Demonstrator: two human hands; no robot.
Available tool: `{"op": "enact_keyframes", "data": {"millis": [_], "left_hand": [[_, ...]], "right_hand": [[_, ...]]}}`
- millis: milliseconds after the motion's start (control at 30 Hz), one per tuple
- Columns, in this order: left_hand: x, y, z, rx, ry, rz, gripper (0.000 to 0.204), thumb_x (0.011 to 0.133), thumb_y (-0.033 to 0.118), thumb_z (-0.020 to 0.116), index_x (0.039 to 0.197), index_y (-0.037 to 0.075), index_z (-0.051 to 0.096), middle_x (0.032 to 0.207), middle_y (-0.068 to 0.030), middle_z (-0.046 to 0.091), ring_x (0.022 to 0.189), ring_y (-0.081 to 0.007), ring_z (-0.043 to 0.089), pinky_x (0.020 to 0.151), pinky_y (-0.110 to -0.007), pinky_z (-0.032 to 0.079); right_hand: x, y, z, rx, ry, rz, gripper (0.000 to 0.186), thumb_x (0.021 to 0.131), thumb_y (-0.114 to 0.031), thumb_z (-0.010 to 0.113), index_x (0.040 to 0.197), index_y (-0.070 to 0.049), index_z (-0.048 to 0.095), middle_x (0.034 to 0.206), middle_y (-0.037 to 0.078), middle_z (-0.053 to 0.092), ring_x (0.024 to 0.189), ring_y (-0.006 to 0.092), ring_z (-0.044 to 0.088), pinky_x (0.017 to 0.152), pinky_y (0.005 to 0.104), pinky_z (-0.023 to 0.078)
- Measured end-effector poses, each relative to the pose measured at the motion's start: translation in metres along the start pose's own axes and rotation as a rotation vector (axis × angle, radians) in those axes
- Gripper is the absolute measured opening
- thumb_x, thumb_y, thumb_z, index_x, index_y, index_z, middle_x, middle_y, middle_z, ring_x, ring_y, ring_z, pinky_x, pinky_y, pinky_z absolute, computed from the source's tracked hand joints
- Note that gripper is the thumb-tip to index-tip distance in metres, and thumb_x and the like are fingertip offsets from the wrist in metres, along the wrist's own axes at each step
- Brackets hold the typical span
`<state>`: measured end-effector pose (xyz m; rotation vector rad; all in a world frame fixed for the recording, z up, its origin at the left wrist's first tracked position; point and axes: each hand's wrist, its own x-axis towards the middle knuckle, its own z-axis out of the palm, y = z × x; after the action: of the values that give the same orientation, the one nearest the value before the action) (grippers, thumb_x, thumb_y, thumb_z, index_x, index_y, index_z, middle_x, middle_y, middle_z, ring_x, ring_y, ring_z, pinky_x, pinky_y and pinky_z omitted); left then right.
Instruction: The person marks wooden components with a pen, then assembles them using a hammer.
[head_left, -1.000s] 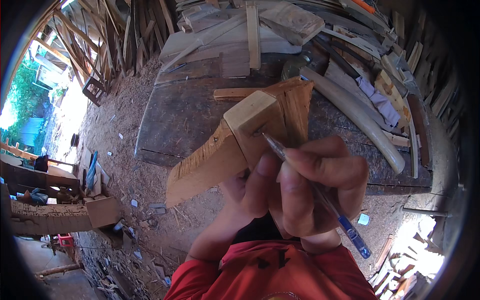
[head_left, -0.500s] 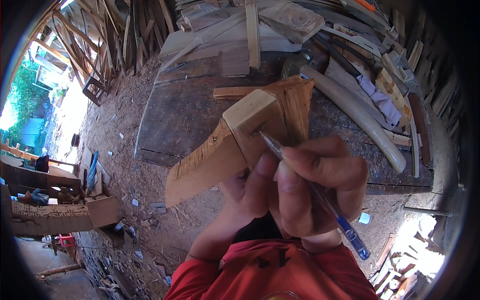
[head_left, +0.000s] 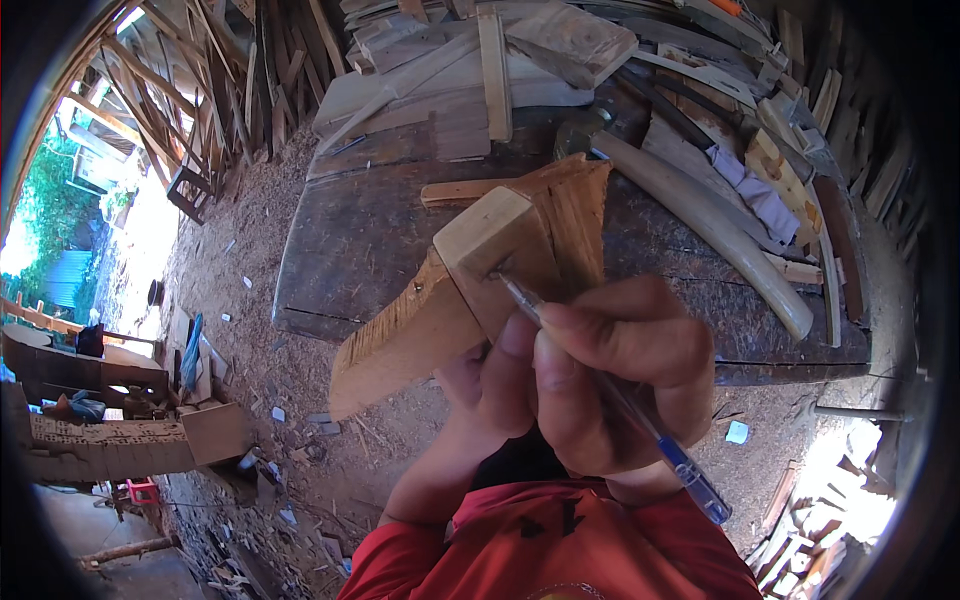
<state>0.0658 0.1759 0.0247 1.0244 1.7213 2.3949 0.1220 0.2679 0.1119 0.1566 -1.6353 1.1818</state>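
My left hand grips a wooden piece from beneath: a pale, squared block with rough-grained boards angling off to both sides. My right hand pinches a clear pen with a blue end, its tip on the block's face at a small dark mark. The piece is held above the near part of a dark, worn workbench; a narrow wooden strip shows behind it. The left hand is partly hidden behind the right.
Stacked boards cover the bench's back. A long curved timber and white cloth lie at its right. Leaning scrap wood stands at back left; cardboard sits at lower left. Shavings and offcuts litter the floor.
The wooden piece, both hands and the pen have shifted slightly left in the picture. The grips look unchanged and the pen tip stays at the same mark. The view has moved slightly.
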Motion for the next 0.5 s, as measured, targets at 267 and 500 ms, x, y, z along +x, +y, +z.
{"op": "enact_keyframes", "data": {"millis": [267,500], "left_hand": [[-0.003,0.004,0.005,0.022,0.095,-0.088,0.033,0.095,0.019,0.053,0.119,-0.003,0.058,0.109,-0.0124,0.066,0.099,-0.0206,0.065,0.084,-0.032,0.05],[0.002,-0.001,0.001,-0.053,-0.004,0.004,0.033,0.096,0.02,0.053,0.117,-0.003,0.059,0.106,-0.0111,0.066,0.096,-0.0193,0.065,0.082,-0.032,0.051]], "right_hand": [[0.0,0.003,-0.002,0.043,0.012,-0.01,0.023,0.069,0.01,0.072,0.088,0.001,0.063,0.077,0.011,0.064,0.062,0.0156,0.066,0.053,0.026,0.053],[-0.002,0.001,0.0,0.006,0.011,0.029,0.023,0.068,0.008,0.073,0.086,-0.002,0.063,0.078,0.01,0.065,0.064,0.0173,0.068,0.055,0.0279,0.055]]}}
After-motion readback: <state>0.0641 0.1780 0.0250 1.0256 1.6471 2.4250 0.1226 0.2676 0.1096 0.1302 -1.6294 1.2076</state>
